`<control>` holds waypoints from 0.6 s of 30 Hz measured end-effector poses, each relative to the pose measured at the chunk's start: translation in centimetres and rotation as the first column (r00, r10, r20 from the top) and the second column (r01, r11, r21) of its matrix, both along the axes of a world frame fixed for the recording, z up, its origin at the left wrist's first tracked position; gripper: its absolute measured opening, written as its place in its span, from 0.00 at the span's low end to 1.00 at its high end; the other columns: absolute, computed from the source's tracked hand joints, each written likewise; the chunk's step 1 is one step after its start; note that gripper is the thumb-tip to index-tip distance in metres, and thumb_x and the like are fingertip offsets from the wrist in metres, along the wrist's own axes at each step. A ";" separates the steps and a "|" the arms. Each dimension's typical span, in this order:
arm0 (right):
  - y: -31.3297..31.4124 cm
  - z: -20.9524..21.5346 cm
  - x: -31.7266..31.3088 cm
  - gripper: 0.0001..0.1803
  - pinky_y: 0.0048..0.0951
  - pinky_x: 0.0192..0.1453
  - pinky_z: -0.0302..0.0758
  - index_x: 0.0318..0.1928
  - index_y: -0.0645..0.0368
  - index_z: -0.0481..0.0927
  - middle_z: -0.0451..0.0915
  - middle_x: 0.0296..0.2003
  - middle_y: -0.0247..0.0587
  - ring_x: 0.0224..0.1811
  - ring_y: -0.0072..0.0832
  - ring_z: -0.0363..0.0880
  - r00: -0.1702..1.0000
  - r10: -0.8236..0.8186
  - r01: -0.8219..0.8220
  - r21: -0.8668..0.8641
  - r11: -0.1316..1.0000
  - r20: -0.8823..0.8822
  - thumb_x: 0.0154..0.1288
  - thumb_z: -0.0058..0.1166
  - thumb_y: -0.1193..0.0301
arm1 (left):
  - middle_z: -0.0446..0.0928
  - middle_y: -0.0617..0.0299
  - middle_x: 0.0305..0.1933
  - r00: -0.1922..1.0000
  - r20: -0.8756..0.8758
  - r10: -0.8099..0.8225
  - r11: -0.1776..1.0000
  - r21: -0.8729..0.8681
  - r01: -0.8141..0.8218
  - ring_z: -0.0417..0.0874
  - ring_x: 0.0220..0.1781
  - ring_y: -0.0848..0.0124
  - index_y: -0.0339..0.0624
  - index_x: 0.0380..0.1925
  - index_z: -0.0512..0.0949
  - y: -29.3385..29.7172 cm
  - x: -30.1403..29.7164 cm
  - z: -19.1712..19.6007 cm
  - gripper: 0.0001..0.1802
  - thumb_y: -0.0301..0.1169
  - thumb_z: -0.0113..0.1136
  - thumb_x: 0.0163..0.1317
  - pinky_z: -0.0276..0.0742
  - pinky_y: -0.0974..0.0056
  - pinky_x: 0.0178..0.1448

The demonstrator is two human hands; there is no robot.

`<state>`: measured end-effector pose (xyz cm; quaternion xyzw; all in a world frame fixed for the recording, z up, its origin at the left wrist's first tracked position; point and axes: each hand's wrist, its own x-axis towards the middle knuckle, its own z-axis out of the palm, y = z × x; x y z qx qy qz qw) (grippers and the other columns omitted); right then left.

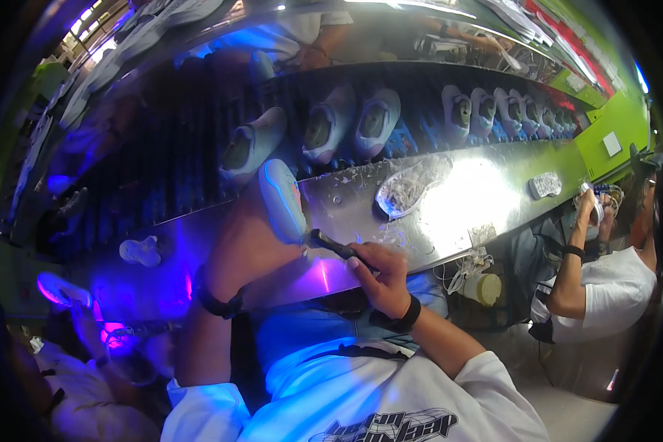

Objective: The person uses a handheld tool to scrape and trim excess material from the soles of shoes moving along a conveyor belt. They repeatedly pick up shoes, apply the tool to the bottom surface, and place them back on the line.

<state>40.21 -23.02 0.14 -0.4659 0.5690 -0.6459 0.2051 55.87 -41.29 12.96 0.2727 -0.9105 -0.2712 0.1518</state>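
Observation:
A white shoe (pixel 282 202) is held up in my left hand (pixel 252 239), blurred and closed round it. Blue light edges the sole side of this shoe. My right hand (pixel 381 274) grips a slim black-handled tool (pixel 331 244), whose end points at the lower end of the shoe. What kind of tool it is I cannot make out. Both hands are over the near edge of a shiny metal bench (pixel 339 199). Beyond the held shoe, another white shoe (pixel 254 144) rests on the dark roller conveyor (pixel 169 147).
Several white shoes (pixel 378 124) line the conveyor. A sole-shaped tray of scraps (pixel 414 188) and a white pad (pixel 545 185) lie on the bench. A co-worker (pixel 604 287) works at right, another (pixel 74 368) at left with a shoe. A pale bucket (pixel 483 289) stands below.

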 end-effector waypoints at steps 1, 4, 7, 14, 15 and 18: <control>0.1 -0.1 -0.1 0.13 0.36 0.35 0.74 0.50 0.65 0.88 0.81 0.27 0.49 0.28 0.36 0.80 1.000 0.002 -0.002 0.012 1.000 -0.016 0.71 0.64 0.70 | 0.81 0.46 0.60 1.000 -0.001 -0.010 0.999 -0.035 0.010 0.84 0.63 0.49 0.36 0.66 0.69 -0.3 0.1 -0.3 0.50 0.29 0.85 0.40 0.80 0.51 0.67; 0.7 0.1 0.0 0.13 0.37 0.35 0.74 0.50 0.65 0.88 0.81 0.27 0.49 0.28 0.37 0.80 1.000 -0.015 0.013 0.121 0.993 0.017 0.71 0.64 0.69 | 0.80 0.43 0.62 1.000 0.022 0.013 0.999 -0.045 -0.012 0.82 0.65 0.45 0.37 0.70 0.64 -0.7 0.8 -1.4 0.54 0.26 0.85 0.41 0.79 0.50 0.69; 1.5 0.1 -0.4 0.14 0.35 0.35 0.74 0.51 0.66 0.87 0.83 0.29 0.48 0.29 0.34 0.81 1.000 -0.013 0.012 0.154 0.988 0.004 0.72 0.65 0.68 | 0.75 0.42 0.70 0.998 0.040 0.058 0.987 0.148 -0.063 0.79 0.71 0.48 0.37 0.78 0.54 -0.6 1.0 -0.8 0.63 0.23 0.84 0.43 0.76 0.51 0.74; 3.5 3.6 -1.3 0.15 0.26 0.40 0.74 0.55 0.69 0.86 0.86 0.36 0.37 0.36 0.21 0.80 0.972 0.106 -0.169 0.309 0.936 0.212 0.75 0.62 0.71 | 0.72 0.52 0.74 0.941 -0.307 0.141 0.957 0.286 -0.050 0.75 0.74 0.63 0.39 0.85 0.44 -1.9 6.5 -6.6 0.68 0.20 0.80 0.49 0.72 0.55 0.77; 3.5 4.3 -1.4 0.15 0.29 0.39 0.74 0.55 0.68 0.86 0.85 0.34 0.40 0.34 0.26 0.80 0.979 0.119 -0.159 0.247 0.956 0.168 0.75 0.62 0.70 | 0.72 0.53 0.74 0.928 -0.322 0.189 0.925 0.375 -0.059 0.75 0.73 0.64 0.39 0.85 0.46 -1.3 6.9 -6.9 0.66 0.20 0.79 0.50 0.71 0.55 0.77; 3.5 6.6 -1.8 0.14 0.36 0.37 0.73 0.53 0.66 0.86 0.82 0.30 0.46 0.31 0.36 0.80 0.993 0.116 -0.120 0.170 0.978 0.033 0.75 0.61 0.69 | 0.71 0.55 0.76 0.896 -0.335 0.290 0.782 0.622 -0.020 0.75 0.73 0.67 0.39 0.85 0.50 2.2 6.7 -6.7 0.61 0.21 0.76 0.53 0.70 0.57 0.77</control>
